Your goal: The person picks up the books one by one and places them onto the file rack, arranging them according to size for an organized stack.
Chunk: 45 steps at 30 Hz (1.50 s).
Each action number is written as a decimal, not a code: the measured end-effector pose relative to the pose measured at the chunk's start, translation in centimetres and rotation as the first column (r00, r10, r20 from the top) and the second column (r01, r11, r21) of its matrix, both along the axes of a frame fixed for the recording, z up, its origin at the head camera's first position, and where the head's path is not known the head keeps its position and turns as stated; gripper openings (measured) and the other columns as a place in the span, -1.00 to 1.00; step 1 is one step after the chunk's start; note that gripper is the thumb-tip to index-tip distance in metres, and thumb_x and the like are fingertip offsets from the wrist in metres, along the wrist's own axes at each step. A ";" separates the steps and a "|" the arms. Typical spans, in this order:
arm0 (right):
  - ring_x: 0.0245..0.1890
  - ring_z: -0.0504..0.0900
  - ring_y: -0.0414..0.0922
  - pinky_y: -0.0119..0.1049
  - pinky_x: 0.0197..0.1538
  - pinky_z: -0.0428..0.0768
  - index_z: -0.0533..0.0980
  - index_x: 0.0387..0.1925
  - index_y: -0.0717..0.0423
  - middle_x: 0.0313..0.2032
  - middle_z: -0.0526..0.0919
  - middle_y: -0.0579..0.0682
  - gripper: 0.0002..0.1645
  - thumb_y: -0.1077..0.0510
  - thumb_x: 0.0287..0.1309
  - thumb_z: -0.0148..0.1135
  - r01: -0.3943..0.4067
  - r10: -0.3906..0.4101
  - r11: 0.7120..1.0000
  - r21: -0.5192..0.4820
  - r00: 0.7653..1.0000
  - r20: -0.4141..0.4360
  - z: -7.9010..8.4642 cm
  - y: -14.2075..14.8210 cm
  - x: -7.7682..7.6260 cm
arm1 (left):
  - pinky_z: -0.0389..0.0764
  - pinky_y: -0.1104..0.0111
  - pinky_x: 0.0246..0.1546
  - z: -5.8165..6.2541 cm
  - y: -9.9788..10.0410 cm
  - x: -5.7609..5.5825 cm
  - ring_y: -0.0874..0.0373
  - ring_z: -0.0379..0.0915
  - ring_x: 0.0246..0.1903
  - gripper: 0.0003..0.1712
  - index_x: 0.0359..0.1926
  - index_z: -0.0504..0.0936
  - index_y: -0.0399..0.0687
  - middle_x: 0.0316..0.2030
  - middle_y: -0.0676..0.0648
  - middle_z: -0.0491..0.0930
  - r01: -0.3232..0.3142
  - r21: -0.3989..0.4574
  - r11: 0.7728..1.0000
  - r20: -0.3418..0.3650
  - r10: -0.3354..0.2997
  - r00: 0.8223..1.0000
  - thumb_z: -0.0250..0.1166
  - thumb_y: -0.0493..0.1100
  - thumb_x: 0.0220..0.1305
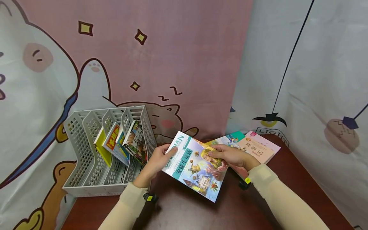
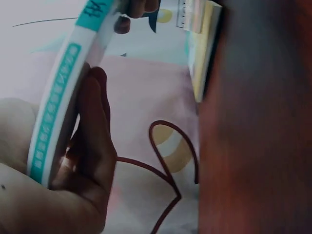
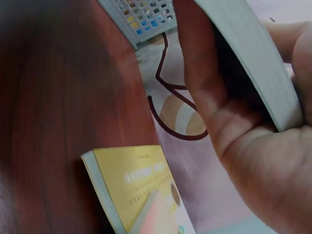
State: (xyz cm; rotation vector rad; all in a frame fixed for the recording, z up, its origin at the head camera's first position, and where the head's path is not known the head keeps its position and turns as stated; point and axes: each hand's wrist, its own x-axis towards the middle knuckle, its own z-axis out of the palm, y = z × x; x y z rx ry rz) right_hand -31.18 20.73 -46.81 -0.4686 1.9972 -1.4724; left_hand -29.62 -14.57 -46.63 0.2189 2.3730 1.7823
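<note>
Above the table, a white and teal book (image 1: 198, 166) with an illustrated cover is held in both hands, its cover facing up. My left hand (image 1: 156, 161) grips its left edge, thumb on the cover; in the left wrist view the book's teal and white spine (image 2: 56, 107) sits between thumb and fingers. My right hand (image 1: 230, 155) grips the upper right edge, and the right wrist view shows the page edges (image 3: 258, 63) between its thumb and fingers. Behind the right hand lie a pink book (image 1: 260, 147) and a yellow and teal book (image 1: 230, 139).
A grey slotted file rack (image 1: 86, 153) stands at the left, with several books (image 1: 136, 140) upright in its compartments. The dark red table (image 1: 184, 214) reaches back to a cartoon-printed curtain (image 1: 184, 64). In the right wrist view, a yellow book (image 3: 136, 180) lies on the table.
</note>
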 end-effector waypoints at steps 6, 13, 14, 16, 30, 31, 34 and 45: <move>-0.18 0.74 -0.15 -0.33 -0.18 0.76 0.35 0.61 0.06 0.14 0.71 0.10 -0.31 -0.21 0.72 0.10 0.045 -0.043 0.991 -0.129 0.999 0.022 -0.2 -0.4 0.9 | 0.76 0.33 -0.33 1.6 -0.6 0.0 0.16 0.77 -0.36 -0.54 0.20 0.77 -0.10 -0.22 -0.09 0.86 -0.063 0.035 0.997 -0.011 0.064 0.998 0.30 0.15 0.65; 0.00 0.77 -0.15 -0.34 0.02 0.76 0.28 0.64 0.12 0.12 0.73 0.00 -0.31 -0.14 0.76 0.04 0.148 -0.158 0.961 -0.232 0.987 -0.026 -0.9 -1.5 1.4 | 0.78 0.24 -0.24 3.0 -1.0 -0.9 0.14 0.74 -0.28 -0.54 0.32 0.67 0.01 -0.10 -0.08 0.77 -0.147 0.152 0.977 0.019 0.146 0.989 0.24 0.17 0.68; 0.00 0.76 -0.17 -0.36 0.02 0.76 0.27 0.64 0.16 0.11 0.73 -0.02 -0.31 -0.12 0.77 0.02 0.155 -0.171 0.956 -0.250 0.984 -0.043 -1.1 -1.8 1.5 | 0.79 0.23 -0.24 3.2 -0.9 -1.0 0.15 0.74 -0.28 -0.52 0.36 0.64 0.03 -0.10 -0.07 0.76 -0.151 0.179 0.972 0.029 0.148 0.989 0.23 0.18 0.69; 0.02 0.76 -0.19 -0.37 0.07 0.75 0.24 0.64 0.24 0.12 0.72 -0.04 -0.31 -0.08 0.78 -0.01 0.163 -0.190 0.945 -0.285 0.979 -0.072 -1.5 -2.2 1.5 | 0.82 0.22 -0.23 3.5 -0.7 -1.3 0.16 0.77 -0.27 -0.49 0.41 0.60 0.05 -0.09 -0.04 0.76 -0.155 0.230 0.961 0.047 0.148 0.988 0.23 0.19 0.69; 0.05 0.83 -0.16 -0.24 0.08 0.82 0.00 0.75 0.00 0.20 0.76 0.00 -0.20 -0.02 0.75 0.09 0.180 -0.165 0.908 -0.378 0.984 0.074 -2.8 -5.5 2.8 | 0.85 0.23 -0.15 3.9 1.3 -1.6 0.08 0.88 -0.18 -0.42 0.21 0.78 0.05 -0.01 -0.13 0.88 -0.152 0.287 0.946 0.013 0.154 0.988 0.48 0.33 0.43; 0.05 0.82 -0.17 -0.26 0.09 0.81 -0.01 0.75 0.00 0.21 0.75 0.01 -0.18 -0.02 0.74 0.10 0.184 -0.168 0.911 -0.369 0.983 0.076 -2.8 -5.5 2.8 | 0.86 0.22 -0.17 3.9 1.3 -1.6 0.07 0.88 -0.19 -0.43 0.19 0.80 0.05 -0.03 -0.12 0.89 -0.158 0.293 0.943 0.014 0.161 0.987 0.52 0.30 0.41; 0.09 0.79 -0.17 -0.28 0.13 0.78 0.01 0.75 0.00 0.28 0.71 0.09 -0.18 -0.06 0.73 0.11 0.177 -0.166 0.926 -0.333 0.984 0.064 -2.8 -5.8 2.9 | 0.86 0.20 -0.21 3.9 1.3 -1.5 0.05 0.88 -0.25 -0.47 0.13 0.82 0.00 -0.10 -0.10 0.90 -0.190 0.311 0.931 0.034 0.189 0.981 0.60 0.22 0.35; 0.28 0.69 -0.10 -0.28 0.31 0.68 0.10 0.76 -0.03 0.47 0.58 0.21 -0.12 -0.12 0.66 0.22 0.160 -0.172 0.964 -0.212 0.984 -0.039 -2.6 -7.3 3.1 | 0.87 0.15 -0.16 4.9 0.8 -0.4 0.00 0.90 -0.22 -0.53 0.11 0.82 -0.09 -0.13 -0.10 0.91 -0.190 0.374 0.907 0.006 0.203 0.979 0.59 0.11 0.38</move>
